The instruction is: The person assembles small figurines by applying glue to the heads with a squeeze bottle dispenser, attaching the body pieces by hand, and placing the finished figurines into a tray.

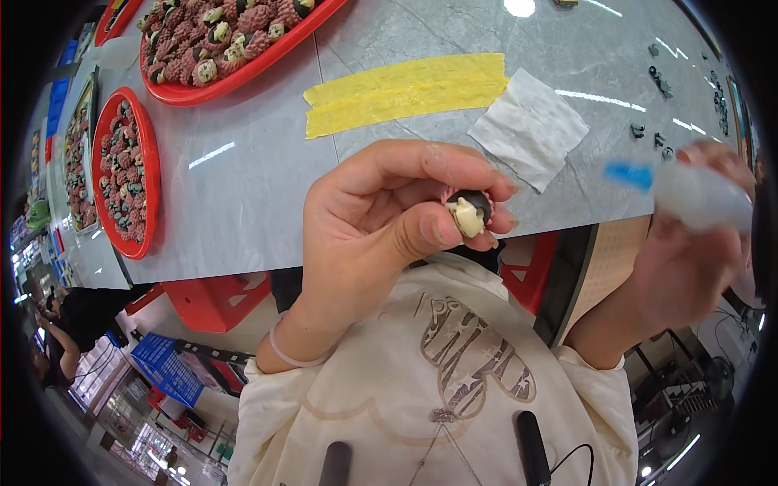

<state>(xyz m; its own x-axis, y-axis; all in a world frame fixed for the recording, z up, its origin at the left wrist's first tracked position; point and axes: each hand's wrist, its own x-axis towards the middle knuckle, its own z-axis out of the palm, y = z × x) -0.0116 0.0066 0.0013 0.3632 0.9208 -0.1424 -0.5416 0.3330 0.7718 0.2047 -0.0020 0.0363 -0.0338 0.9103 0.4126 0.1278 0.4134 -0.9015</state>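
My left hand (352, 206) pinches a small figurine piece (468, 215) between thumb and fingers, over the near edge of the table. The piece has a cream face, dark hair and pink textured edges. Its far side is hidden by my fingers. At the right, my right hand (677, 271) is closed around a translucent white squeeze bottle (701, 198), blurred by motion. The bottle's blue tip (628, 174) points left, apart from the piece.
A yellow tape strip (405, 93) and a crumpled white tissue (531, 125) lie beyond my left hand. Red trays of similar pieces, one large (279, 66) and one smaller (151, 182), stand at the left. Small dark parts (660, 81) are scattered at the far right.
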